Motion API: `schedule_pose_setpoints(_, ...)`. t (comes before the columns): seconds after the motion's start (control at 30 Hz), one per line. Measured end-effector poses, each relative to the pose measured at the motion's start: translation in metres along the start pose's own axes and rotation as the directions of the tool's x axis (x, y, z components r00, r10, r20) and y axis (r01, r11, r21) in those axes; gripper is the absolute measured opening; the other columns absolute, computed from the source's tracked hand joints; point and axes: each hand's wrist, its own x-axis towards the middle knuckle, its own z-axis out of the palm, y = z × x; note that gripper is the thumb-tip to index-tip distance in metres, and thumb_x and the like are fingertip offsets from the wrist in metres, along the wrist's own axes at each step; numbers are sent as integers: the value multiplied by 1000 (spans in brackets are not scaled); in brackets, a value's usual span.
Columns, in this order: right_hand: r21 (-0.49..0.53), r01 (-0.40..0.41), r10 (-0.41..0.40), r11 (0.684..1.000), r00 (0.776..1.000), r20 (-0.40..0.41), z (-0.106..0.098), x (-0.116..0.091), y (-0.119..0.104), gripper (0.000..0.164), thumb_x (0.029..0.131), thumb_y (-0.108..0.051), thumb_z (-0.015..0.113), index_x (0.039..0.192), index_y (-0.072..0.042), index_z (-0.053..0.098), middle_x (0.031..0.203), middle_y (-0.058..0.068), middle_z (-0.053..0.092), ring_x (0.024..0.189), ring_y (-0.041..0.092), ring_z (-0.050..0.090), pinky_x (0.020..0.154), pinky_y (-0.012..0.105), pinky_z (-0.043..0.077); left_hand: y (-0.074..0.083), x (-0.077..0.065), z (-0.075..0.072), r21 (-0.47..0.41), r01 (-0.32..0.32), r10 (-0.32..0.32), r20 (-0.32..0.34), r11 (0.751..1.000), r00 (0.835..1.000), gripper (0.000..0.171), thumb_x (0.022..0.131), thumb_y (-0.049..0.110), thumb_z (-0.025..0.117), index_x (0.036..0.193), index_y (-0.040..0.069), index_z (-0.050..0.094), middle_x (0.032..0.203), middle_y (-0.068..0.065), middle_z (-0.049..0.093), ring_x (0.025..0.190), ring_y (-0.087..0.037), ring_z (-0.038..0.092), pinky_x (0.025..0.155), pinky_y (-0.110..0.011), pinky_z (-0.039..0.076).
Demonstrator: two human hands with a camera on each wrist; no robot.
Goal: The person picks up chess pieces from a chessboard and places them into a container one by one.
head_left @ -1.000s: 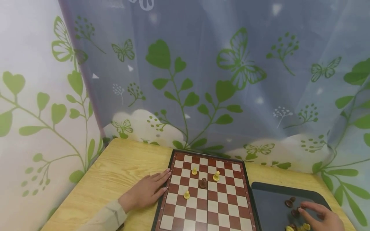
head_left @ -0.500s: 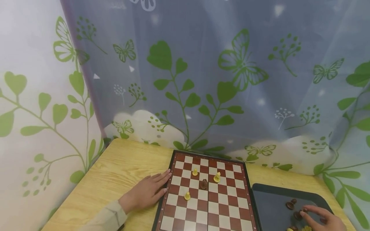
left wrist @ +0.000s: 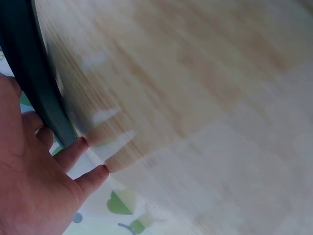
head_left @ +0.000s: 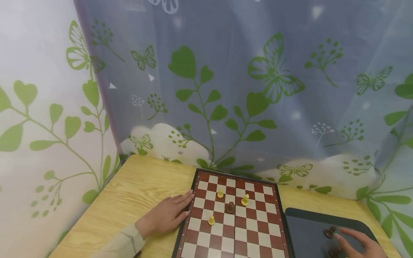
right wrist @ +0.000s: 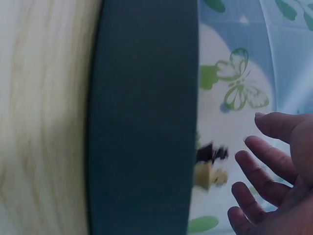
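My left hand (head_left: 166,216) lies flat on the table with its fingertips against the left edge of a chessboard (head_left: 203,238). In the left wrist view its straight fingers (left wrist: 92,180) touch the wood beside the board's dark rim (left wrist: 34,63). Over a dark tray (head_left: 304,234) my right hand (head_left: 366,245) has its thumb and forefinger parted. The right wrist view shows loosely spread fingers (right wrist: 266,159) holding nothing. Below that hand is a blurred dark chess piece (head_left: 333,251); another dark chess piece (head_left: 330,232) lies on its side nearby.
On the board stand two yellow pawns (head_left: 211,220), a taller yellow piece (head_left: 245,200) and a dark brown piece (head_left: 230,207). Past the tray's wall (right wrist: 144,117), a yellow piece (right wrist: 210,176) shows. A patterned curtain (head_left: 226,107) hangs behind the wooden table (head_left: 151,172).
My right thumb and forefinger have come apart from the dark chess piece in the tray, which now sits below them. The left hand stays in place; the head view has shifted slightly.
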Motion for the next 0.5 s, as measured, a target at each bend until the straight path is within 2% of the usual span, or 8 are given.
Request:
schedule_pose_setpoints(0.17, 24, 115, -111, 993, 984, -139, 7, -15, -30, 55, 101, -43, 61, 131, 2, 65, 135, 36, 55, 116, 56, 54, 82, 60, 50, -1, -1, 1, -6, 8, -8, 1, 1000, 1000, 57, 111, 40, 35, 161, 11, 32, 167, -5, 28, 144, -33, 44, 109, -60, 44)
schedule_pose_setpoints(0.33, 72, 209, -196, 975, 968, -154, 10, -27, -49, 51, 105, -39, 55, 134, 3, 62, 121, 30, 63, 113, 51, 55, 90, 65, 45, 0, 0, 1, -13, -1, 1, 2, 1000, 1000, 58, 111, 40, 35, 161, 10, 31, 167, -6, 28, 144, -34, 45, 107, -62, 44)
schedule_pose_setpoints(0.4, 78, 225, -210, 971, 964, -164, 13, -30, -56, 49, 106, -38, 54, 135, 1, 62, 112, 23, 65, 102, 40, 59, 84, 57, 48, 1, 1, 1, -9, 1, -1, 1, 1000, 1000, 57, 111, 39, 35, 161, 10, 31, 167, -6, 27, 144, -34, 45, 107, -62, 44)
schedule_pose_setpoints(0.5, 81, 240, -223, 967, 959, -175, 18, -33, -68, 48, 106, -39, 53, 136, -2, 63, 116, 21, 65, 84, 15, 58, 73, 41, 47, -1, 2, 1, 4, 4, -4, -7, 1000, 1000, 57, 111, 39, 36, 161, 10, 31, 167, -6, 27, 143, -35, 45, 108, -63, 44)
